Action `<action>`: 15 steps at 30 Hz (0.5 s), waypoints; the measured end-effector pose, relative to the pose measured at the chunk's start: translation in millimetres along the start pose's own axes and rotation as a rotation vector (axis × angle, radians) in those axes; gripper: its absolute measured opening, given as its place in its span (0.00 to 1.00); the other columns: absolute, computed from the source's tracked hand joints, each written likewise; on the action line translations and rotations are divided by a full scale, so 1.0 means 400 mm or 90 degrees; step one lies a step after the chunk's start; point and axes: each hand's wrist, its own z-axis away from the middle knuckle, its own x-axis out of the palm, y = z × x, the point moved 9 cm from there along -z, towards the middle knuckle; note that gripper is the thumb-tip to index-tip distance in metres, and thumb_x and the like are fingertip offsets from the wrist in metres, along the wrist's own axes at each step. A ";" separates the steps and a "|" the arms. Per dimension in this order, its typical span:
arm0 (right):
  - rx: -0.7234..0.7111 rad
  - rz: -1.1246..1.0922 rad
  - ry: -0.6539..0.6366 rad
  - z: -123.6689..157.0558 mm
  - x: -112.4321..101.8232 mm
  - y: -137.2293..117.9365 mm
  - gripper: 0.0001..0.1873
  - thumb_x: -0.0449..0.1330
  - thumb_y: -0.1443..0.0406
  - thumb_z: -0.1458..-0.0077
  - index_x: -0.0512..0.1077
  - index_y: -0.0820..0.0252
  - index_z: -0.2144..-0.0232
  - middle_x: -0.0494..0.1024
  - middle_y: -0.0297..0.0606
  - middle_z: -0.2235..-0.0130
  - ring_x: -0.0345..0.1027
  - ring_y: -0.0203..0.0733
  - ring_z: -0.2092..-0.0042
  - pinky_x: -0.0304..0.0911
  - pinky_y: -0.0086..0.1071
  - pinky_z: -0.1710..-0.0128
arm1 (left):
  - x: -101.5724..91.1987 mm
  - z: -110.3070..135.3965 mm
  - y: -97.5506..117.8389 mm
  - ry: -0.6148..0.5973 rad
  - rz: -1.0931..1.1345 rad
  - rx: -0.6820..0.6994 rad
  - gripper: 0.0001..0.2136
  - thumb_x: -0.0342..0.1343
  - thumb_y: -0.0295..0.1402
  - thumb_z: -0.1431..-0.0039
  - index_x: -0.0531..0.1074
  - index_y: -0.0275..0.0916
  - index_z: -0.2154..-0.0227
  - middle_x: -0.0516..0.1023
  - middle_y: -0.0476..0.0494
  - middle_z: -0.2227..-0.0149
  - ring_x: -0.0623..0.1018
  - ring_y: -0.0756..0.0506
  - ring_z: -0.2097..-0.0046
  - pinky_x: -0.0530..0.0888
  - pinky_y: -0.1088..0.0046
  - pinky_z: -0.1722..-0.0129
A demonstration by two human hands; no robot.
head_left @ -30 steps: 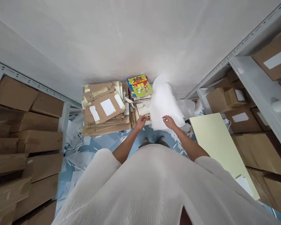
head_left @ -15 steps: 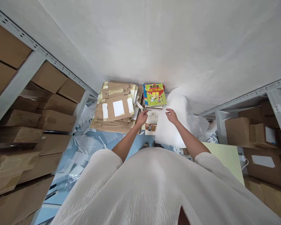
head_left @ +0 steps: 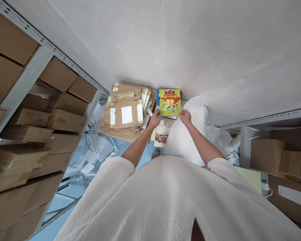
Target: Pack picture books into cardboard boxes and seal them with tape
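Note:
A green and red picture book (head_left: 170, 103) lies on top of a stack of books by the wall. My left hand (head_left: 156, 118) pinches its near left corner, while my right hand (head_left: 185, 117) has its fingers closed on the near right corner. Blue and red covers show at the edges beneath it. Closer to my body is a pale book (head_left: 162, 134) with a food picture on its cover, partly hidden by my left hand and forearm.
Flattened cardboard boxes (head_left: 127, 113) are piled left of the books. To the right stands a white foam roll (head_left: 197, 134). Shelves of cardboard boxes (head_left: 65, 103) line both sides, and paper scraps (head_left: 91, 155) litter the blue floor.
Both hands have reached forward to the green book and closed on its near corners. The book now sits squarer to me than before. My view has shifted slightly.

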 end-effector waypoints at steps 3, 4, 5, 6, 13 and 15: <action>-0.005 -0.003 -0.002 0.006 0.003 -0.006 0.17 0.61 0.60 0.41 0.82 0.58 0.53 0.87 0.42 0.57 0.80 0.51 0.54 0.76 0.41 0.50 | -0.009 -0.005 -0.004 0.034 0.023 -0.012 0.22 0.65 0.32 0.33 0.78 0.36 0.38 0.86 0.31 0.41 0.85 0.35 0.42 0.80 0.59 0.39; -0.006 -0.007 -0.012 0.011 0.007 -0.009 0.15 0.60 0.60 0.41 0.82 0.58 0.56 0.86 0.41 0.60 0.79 0.50 0.56 0.76 0.40 0.53 | -0.016 -0.005 -0.005 0.046 0.025 -0.020 0.23 0.66 0.32 0.34 0.78 0.35 0.37 0.87 0.32 0.43 0.85 0.36 0.43 0.81 0.60 0.40; -0.008 -0.011 -0.023 0.020 0.010 -0.012 0.14 0.60 0.60 0.41 0.82 0.58 0.58 0.85 0.40 0.62 0.78 0.49 0.58 0.75 0.38 0.56 | -0.023 -0.003 -0.006 0.055 0.024 -0.028 0.24 0.66 0.33 0.34 0.77 0.34 0.36 0.87 0.32 0.45 0.86 0.36 0.45 0.81 0.60 0.41; -0.009 -0.016 -0.030 0.030 0.013 -0.014 0.13 0.60 0.60 0.42 0.82 0.58 0.60 0.84 0.39 0.63 0.77 0.48 0.60 0.74 0.37 0.57 | -0.029 0.000 -0.007 0.058 0.018 -0.036 0.25 0.67 0.34 0.34 0.77 0.33 0.36 0.88 0.32 0.48 0.86 0.36 0.46 0.81 0.60 0.42; -0.027 -0.066 -0.023 0.143 0.011 -0.028 0.14 0.61 0.60 0.46 0.81 0.57 0.60 0.86 0.39 0.59 0.78 0.48 0.57 0.75 0.38 0.53 | -0.040 0.070 -0.040 0.016 -0.013 -0.069 0.15 0.68 0.31 0.43 0.86 0.34 0.52 0.88 0.39 0.60 0.86 0.37 0.55 0.81 0.61 0.48; -0.029 -0.090 -0.012 0.185 0.003 -0.024 0.14 0.62 0.59 0.47 0.81 0.57 0.60 0.87 0.40 0.58 0.79 0.49 0.56 0.75 0.40 0.52 | -0.039 0.096 -0.043 0.015 0.002 -0.040 0.13 0.68 0.29 0.45 0.85 0.37 0.56 0.87 0.42 0.64 0.85 0.39 0.58 0.82 0.63 0.51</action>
